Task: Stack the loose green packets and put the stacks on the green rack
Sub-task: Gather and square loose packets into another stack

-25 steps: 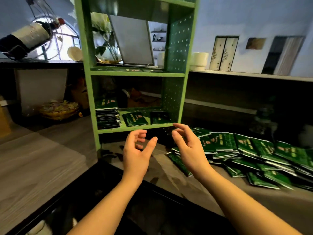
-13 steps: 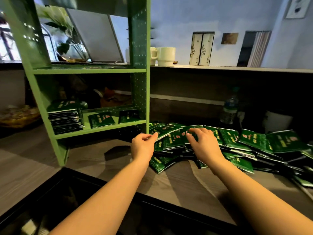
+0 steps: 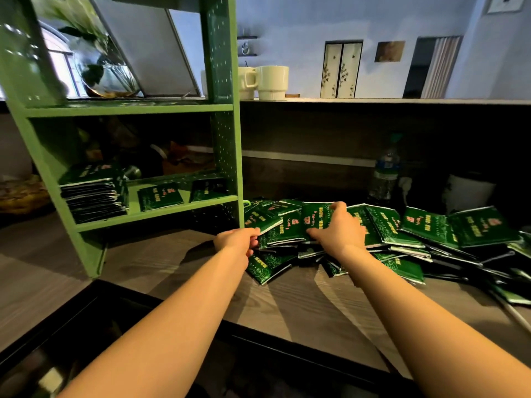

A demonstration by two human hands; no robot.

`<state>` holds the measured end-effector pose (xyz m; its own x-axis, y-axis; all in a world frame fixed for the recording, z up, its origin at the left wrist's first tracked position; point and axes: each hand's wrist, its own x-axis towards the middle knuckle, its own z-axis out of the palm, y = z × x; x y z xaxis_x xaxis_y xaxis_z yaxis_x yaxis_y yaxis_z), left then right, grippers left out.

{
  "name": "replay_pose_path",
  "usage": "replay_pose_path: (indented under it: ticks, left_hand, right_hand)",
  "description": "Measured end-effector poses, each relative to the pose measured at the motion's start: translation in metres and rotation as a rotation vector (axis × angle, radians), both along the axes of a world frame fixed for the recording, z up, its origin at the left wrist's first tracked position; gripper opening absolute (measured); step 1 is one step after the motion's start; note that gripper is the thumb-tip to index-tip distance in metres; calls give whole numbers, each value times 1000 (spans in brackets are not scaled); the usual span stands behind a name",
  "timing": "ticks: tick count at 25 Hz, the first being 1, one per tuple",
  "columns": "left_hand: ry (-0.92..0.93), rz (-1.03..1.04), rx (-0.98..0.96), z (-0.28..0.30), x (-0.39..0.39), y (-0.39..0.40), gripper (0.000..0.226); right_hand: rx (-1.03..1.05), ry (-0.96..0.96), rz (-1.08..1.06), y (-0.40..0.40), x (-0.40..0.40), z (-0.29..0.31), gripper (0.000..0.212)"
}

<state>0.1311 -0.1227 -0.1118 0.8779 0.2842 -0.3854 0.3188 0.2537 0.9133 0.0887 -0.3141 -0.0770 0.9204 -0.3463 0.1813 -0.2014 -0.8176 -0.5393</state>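
Head view: my left hand (image 3: 240, 239) pinches the packet pile's (image 3: 373, 234) edge while my right hand (image 3: 336, 229) clamps one packet (image 3: 314, 218), gathering a stack for the green rack (image 3: 221, 116).

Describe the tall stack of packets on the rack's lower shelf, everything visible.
The tall stack of packets stands at the left end of the lower shelf of the green rack, close to its left upright. The top packet is dark green and glossy with light and red print too blurred to read; below it show many thin dark edges with pale seams. It leans slightly, unevenly aligned. Neither hand touches it.
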Motion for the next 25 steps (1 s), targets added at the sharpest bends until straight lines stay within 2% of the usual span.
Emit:
replay_pose_path:
  ticks: [2,4,8,10,16,19,21,25]
  left_hand:
    - [9,-57,-18,1,-7,5,13]
    - [9,-156,-60,4,-19,11,7]
    - [-19,-236,-33,10,-53,14,13]
    - [-69,-198,24,7,-66,11,3]
    - [-285,-298,100,-10,-107,-10,6]
    - [-442,-279,214,-12,-119,-14,17]
    - [-450,-322,252,-12,-122,-15,15]
    - [-426,-368,314,-14,-122,-17,6]
  right_hand:
    - [153,-4,16,-1,-5,4,87]
    - [346,-27,42,-3,-15,9,83]
    - [527,-218,146,-7,-42,7,23]
    - [614,-283,168,-12,-55,3,10]
    - [747,-259,269,-32,-106,-17,17]
    - [942,-267,213,-37,-122,-29,6]
    - [991,-286,189,-42,-123,-34,18]
    - [1088,-288,166,-49,-119,-37,10]
